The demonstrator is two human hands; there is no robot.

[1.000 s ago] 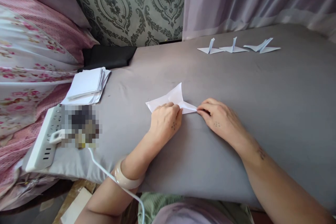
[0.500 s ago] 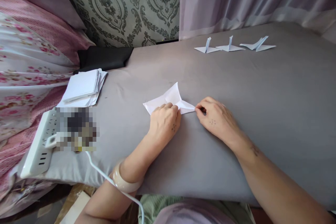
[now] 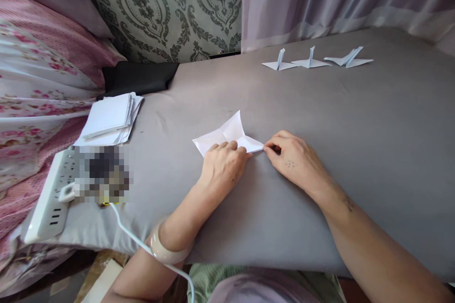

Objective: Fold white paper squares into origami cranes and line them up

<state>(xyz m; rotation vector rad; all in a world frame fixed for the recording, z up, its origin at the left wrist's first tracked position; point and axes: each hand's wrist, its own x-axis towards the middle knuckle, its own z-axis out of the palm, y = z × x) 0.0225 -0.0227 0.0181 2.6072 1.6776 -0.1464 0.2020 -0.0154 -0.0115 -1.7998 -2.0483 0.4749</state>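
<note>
A white sheet of paper [image 3: 232,129], creased and partly folded, lies on the grey cloth-covered surface in front of me. My left hand [image 3: 224,164] is closed over its near edge, fingers curled on the paper and thumb pointing right along the fold. Part of the sheet is hidden beneath that hand. To the right, my right hand [image 3: 293,158] pinches the paper's narrow right-hand point between thumb and forefinger. A pale bangle [image 3: 165,246] circles my left forearm.
Three folded paper birds [image 3: 311,60] stand in a row at the back right. On the left are a stack of white paper [image 3: 106,116], a black folded item [image 3: 140,78] and a white power strip [image 3: 50,203]. A white cable [image 3: 138,241] crosses my left forearm.
My left hand has slid slightly right along the paper's near edge, its thumb now showing. The right hand keeps its pinch at the tip.
</note>
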